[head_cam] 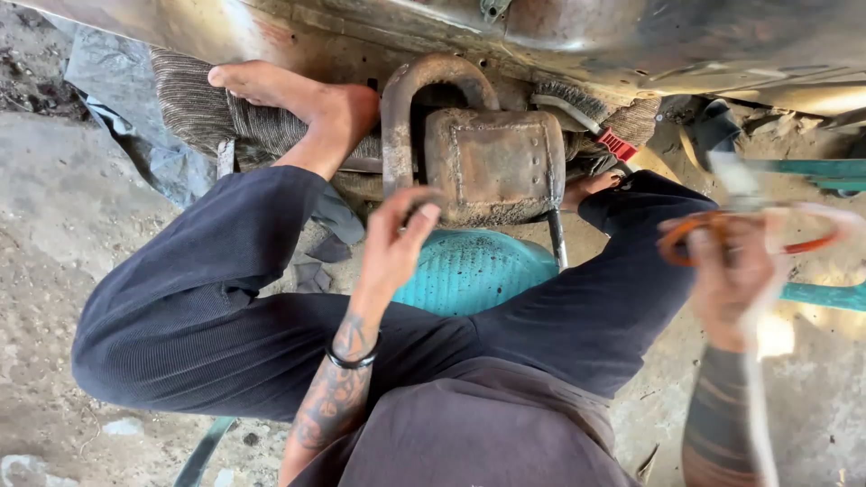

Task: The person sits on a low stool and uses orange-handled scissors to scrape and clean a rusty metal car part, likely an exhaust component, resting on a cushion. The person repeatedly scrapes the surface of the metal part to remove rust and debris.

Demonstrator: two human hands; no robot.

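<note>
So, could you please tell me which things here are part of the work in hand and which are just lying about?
In hand:
- left hand at rusty metal box with pipe
- right hand holding blurred orange ring

Lying about:
- wire brush
- teal stool
- grey cloth

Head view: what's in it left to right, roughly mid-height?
Bare foot → left hand → rusty metal box → red-handled wire brush → right hand, blurred, with an orange ring and white cord.
</note>
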